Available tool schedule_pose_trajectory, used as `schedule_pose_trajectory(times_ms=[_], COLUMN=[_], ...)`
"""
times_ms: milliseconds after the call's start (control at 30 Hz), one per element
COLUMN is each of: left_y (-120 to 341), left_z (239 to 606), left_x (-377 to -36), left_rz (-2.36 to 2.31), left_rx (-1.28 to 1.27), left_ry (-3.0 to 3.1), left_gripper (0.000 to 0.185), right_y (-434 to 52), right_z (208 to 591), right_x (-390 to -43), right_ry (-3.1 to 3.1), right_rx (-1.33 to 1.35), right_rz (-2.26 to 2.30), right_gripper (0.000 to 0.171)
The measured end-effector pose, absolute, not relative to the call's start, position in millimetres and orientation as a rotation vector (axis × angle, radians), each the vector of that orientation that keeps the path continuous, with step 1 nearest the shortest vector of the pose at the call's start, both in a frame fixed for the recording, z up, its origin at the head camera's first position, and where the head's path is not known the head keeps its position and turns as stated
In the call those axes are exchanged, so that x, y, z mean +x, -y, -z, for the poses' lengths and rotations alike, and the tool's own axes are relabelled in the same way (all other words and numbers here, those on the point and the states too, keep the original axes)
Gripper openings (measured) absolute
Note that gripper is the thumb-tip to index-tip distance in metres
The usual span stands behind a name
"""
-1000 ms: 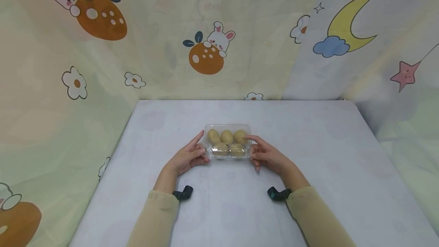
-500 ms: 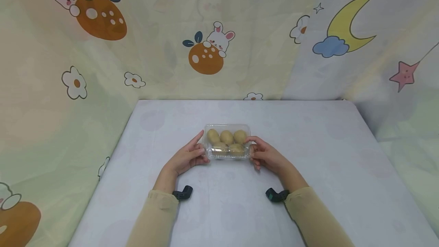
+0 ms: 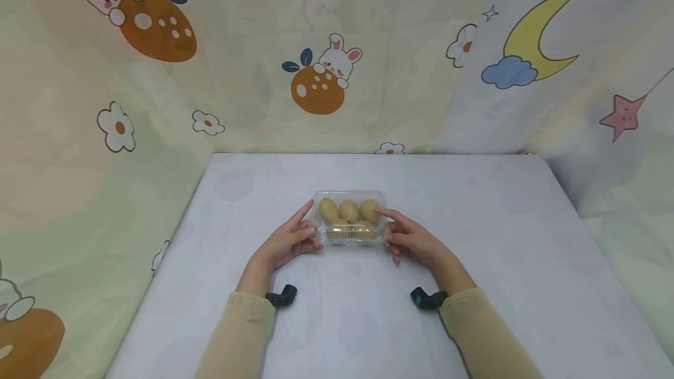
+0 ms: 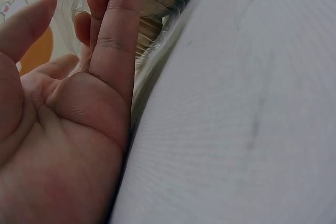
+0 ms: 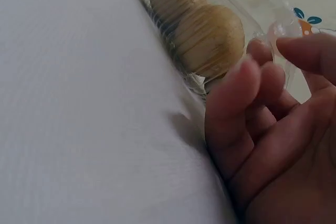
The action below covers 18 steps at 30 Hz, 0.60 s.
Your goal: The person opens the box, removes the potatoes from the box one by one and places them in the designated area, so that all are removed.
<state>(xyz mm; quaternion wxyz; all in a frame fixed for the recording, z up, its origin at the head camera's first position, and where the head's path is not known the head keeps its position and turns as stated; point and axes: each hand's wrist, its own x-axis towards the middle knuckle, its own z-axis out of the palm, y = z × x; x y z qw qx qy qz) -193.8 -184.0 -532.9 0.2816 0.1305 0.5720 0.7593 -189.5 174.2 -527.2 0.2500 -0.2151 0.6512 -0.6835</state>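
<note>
Since the earlier head frame, the right hand (image 3: 418,243) is barely shifting, its forefinger now lying a little straighter, while the clear plastic box (image 3: 351,241) is staying put near the middle of the frame on the white table (image 3: 358,320). At centre left, the left hand (image 3: 284,243) is resting at the box's left end: the forefinger is stretching up along that side, apart from the thumb, and in the left wrist view two fingers are lying together, nearly straight, against the ribbed wall rather than wrapping round it. In the middle, the box is apparently sitting flat and showing five potato-like lumps (image 3: 348,210), three in the back row and two in front. The thin plastic is looking springy and slick, likely to dent under a hard squeeze; the lumps are looking firm and are probably giving it most of its weight, perhaps rolling if it tips. The two short ends, low down with support under the base, are seeming the best places to hold. At centre right, the right forefinger is reaching over the box's upper edge, the other fingers curling lower by its end; whether they are pinching it or only touching, I cannot tell.
</note>
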Motion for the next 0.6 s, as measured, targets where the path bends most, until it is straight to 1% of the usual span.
schedule_pose_trajectory(times_ms=[167,333,467,600], left_y=[183.4,182.5,182.7,183.0], left_z=[533.5,532.6,532.0,531.8], left_x=[-193.8,-194.3,-194.4,-194.2], left_rz=[-2.050,-2.042,-2.039,-2.031], left_rx=[0.326,0.317,0.315,0.307], left_ry=[-1.513,-1.512,-1.517,-1.529], left_gripper=[0.073,0.073,0.073,0.069], right_y=[-175.2,-175.5,-176.0,-176.7], right_z=[523.1,517.2,513.9,511.0], right_x=[-190.4,-195.1,-200.3,-204.8], right_ry=[-2.226,-2.677,-2.833,-2.845], right_rx=[-0.597,-0.706,-0.866,-0.951], right_rz=[1.615,1.382,1.329,1.304], right_gripper=[0.059,0.053,0.046,0.046])
